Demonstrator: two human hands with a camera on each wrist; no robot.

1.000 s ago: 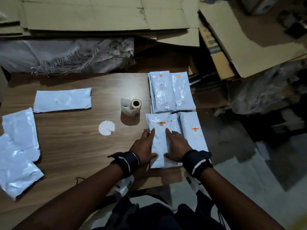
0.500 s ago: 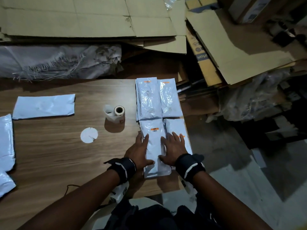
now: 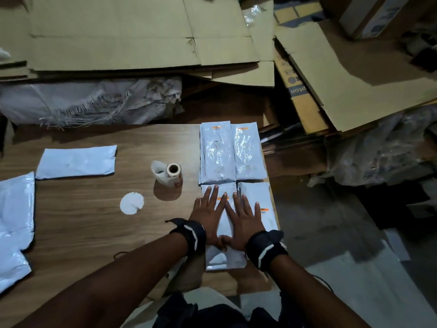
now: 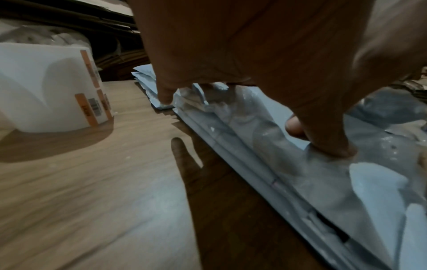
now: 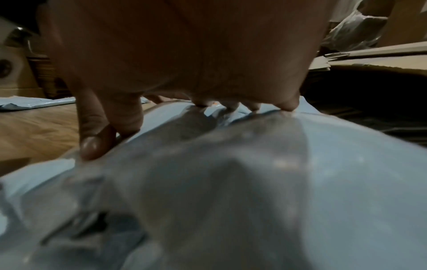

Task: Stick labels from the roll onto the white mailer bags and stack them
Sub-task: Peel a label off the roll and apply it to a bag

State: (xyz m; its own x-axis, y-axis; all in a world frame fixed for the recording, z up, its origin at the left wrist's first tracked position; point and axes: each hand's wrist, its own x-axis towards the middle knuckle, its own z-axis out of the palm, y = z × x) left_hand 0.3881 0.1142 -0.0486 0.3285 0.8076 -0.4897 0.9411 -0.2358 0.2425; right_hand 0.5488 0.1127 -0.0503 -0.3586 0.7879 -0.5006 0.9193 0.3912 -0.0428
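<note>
Right now I have both hands flat on the top bag (image 3: 224, 233) of the near stack (image 4: 265, 175) at the table's (image 3: 94, 233) right edge, left hand (image 3: 208, 216) and right hand (image 3: 244, 221) side by side, fingers straight and spread, gripping nothing. To do this well, I judge I should press evenly and sweep outward from the middle, so trapped air leaves and the orange label (image 3: 223, 198) between my fingers seats fully. The bag's near end overhangs the table, so I keep weight forward. The roll (image 3: 169, 174) stands just left, unlabelled bags (image 3: 76, 160) further left.
</note>
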